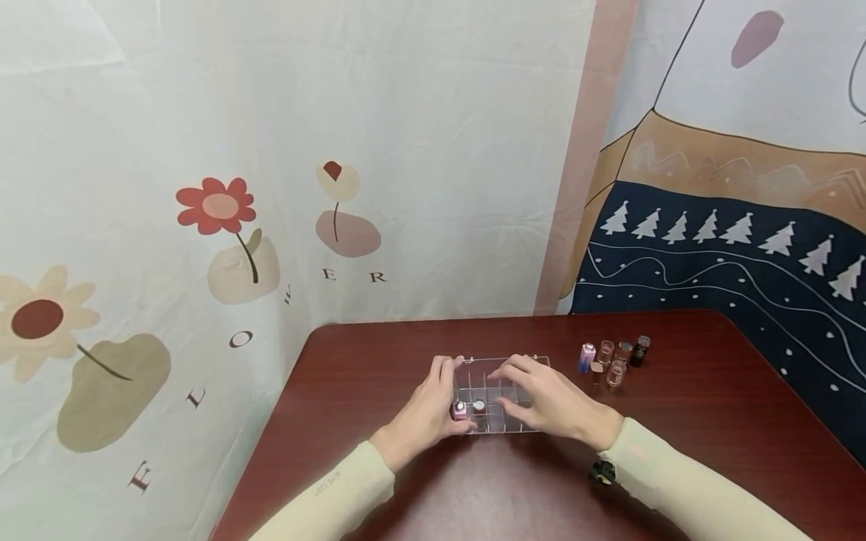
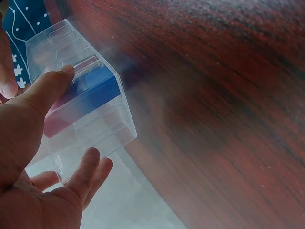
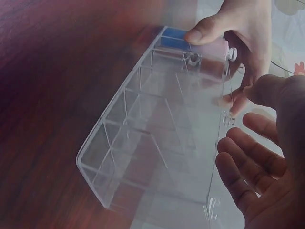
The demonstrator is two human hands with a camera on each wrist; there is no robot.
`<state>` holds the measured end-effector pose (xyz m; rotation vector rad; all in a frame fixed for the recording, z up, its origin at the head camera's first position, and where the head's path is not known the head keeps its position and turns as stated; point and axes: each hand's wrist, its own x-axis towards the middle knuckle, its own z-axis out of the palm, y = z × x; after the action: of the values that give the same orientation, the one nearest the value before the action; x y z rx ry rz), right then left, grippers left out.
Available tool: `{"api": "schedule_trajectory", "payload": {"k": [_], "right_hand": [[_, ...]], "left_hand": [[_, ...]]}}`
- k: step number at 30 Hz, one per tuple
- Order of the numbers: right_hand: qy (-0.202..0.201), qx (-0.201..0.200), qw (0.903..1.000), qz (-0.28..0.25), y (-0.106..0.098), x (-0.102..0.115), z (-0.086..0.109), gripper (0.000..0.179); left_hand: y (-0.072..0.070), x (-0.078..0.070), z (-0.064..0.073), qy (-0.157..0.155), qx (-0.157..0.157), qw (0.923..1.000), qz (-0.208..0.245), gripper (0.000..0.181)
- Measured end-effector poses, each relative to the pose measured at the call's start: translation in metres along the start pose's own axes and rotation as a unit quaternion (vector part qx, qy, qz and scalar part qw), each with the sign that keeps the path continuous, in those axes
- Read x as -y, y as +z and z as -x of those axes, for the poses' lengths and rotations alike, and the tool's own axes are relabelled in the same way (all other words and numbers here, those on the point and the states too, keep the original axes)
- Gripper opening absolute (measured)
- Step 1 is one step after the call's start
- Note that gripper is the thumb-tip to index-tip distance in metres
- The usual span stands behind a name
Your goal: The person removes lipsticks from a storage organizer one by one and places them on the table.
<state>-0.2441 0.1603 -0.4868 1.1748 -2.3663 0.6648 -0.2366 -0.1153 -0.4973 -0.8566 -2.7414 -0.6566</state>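
A clear box with a grid of compartments (image 1: 504, 433) stands on the table, its wall (image 3: 157, 167) see-through. My left hand (image 1: 433, 402) grips its left end, thumb (image 2: 52, 83) on the front wall and fingers around the far side. In the front left compartment is a pink-and-blue lipstick tube (image 2: 93, 90), behind that thumb. Beside it stands a second small tube with a clear, round top (image 1: 479, 406). My right hand (image 1: 551, 398) is over the box's right part, fingers spread and loosely bent, holding nothing. Whether its fingertips touch the rim I cannot tell.
Several small tubes stand grouped at the back right: a pink-and-blue one (image 1: 586, 358), clear ones (image 1: 616, 373), a brownish one (image 1: 596, 373) and a black one (image 1: 639, 352). The dark red table (image 1: 379, 361) meets printed cloth (image 1: 433, 150) behind and at the sides.
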Motion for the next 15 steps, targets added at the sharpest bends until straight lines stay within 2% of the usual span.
{"api": "schedule_trajectory", "payload": {"k": [15], "right_hand": [[0.031, 0.049, 0.9977, -0.036, 0.0111, 0.0101, -0.0053, 0.034]], "left_hand": [[0.0002, 0.0012, -0.0001, -0.004, 0.003, 1.0000, 0.006, 0.117]]}}
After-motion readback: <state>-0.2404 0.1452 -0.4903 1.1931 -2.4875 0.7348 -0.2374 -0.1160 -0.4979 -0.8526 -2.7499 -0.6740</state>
